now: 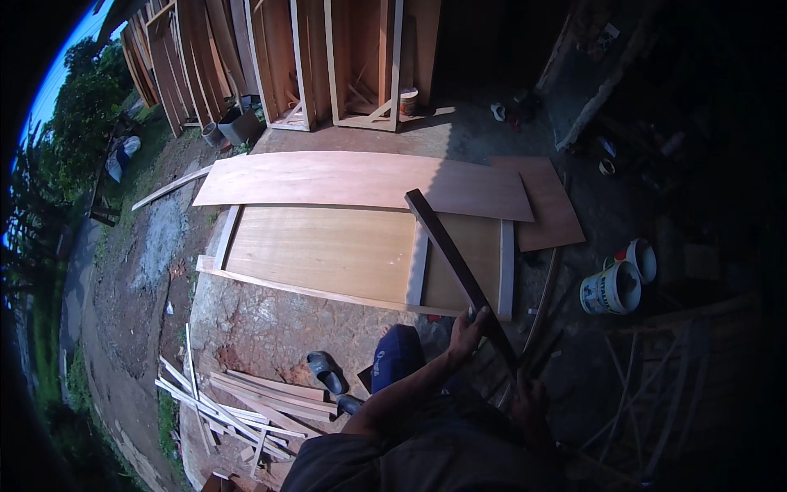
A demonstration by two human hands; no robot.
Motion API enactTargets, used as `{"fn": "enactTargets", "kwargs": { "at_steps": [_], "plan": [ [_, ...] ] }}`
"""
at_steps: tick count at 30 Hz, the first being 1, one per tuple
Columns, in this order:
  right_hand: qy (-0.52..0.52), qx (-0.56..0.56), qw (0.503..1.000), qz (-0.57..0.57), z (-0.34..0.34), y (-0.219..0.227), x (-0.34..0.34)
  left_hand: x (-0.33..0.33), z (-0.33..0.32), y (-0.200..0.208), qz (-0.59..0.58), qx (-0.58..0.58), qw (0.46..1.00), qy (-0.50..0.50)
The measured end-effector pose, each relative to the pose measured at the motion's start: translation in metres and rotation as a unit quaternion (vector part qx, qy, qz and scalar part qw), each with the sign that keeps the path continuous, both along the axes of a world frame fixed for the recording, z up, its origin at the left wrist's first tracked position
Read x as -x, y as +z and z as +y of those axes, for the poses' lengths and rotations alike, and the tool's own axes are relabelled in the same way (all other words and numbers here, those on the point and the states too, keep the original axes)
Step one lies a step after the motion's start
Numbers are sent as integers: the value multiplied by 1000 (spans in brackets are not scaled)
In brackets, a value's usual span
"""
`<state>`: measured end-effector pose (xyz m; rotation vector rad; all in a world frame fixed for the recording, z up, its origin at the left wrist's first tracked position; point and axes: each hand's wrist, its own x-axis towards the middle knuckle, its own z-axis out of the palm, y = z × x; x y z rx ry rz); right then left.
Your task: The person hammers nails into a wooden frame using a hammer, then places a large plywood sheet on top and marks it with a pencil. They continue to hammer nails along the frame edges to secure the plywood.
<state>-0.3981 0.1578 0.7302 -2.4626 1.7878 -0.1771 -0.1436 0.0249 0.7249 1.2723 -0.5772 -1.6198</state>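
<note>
A long, narrow wooden batten [449, 252], dark in the shade, slants from my body up over a wooden frame. My left hand [468, 331] is closed around its lower half. Nearer my body, my right hand [529, 398] is closed at the batten's lower end; deep shadow blurs its fingers. Beneath the batten's upper part lies the frame [419, 271], with light rails and a plywood panel [324, 250]. A loose plywood sheet [352, 179] covers the frame's far side, and the batten's far tip overlaps this sheet in view.
A second plywood piece [541, 205] lies at the right, near two buckets [605, 293]. Several wood strips [270, 402] are piled at lower left, beside a sandal [325, 371]. Tall wooden frames [361, 123] stand at the back. A blue object [396, 357] is by my left arm.
</note>
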Motion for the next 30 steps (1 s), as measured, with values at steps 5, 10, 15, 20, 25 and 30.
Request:
{"fn": "enactTargets", "kwargs": {
  "at_steps": [5,10,15,20,25,30],
  "plan": [
    [-44,-56,997,13,-58,-12,-40,-46,-46,-57,42,70,996,33],
    [-147,-137,974,-107,-78,-52,-45,-126,-95,-53,44,61,994,84],
    [-145,-225,957,-109,-103,-88,-48,-212,-121,-94,30,24,994,106],
    [-100,-194,963,-161,-144,-83,-92,-236,-127,-75,39,-27,981,189],
    [-14,-49,985,-163,-213,-70,-179,-203,-101,-74,4,60,981,184],
    [35,51,970,-233,-255,-28,-244,-201,-143,11,-172,137,947,236]
  ]
}}
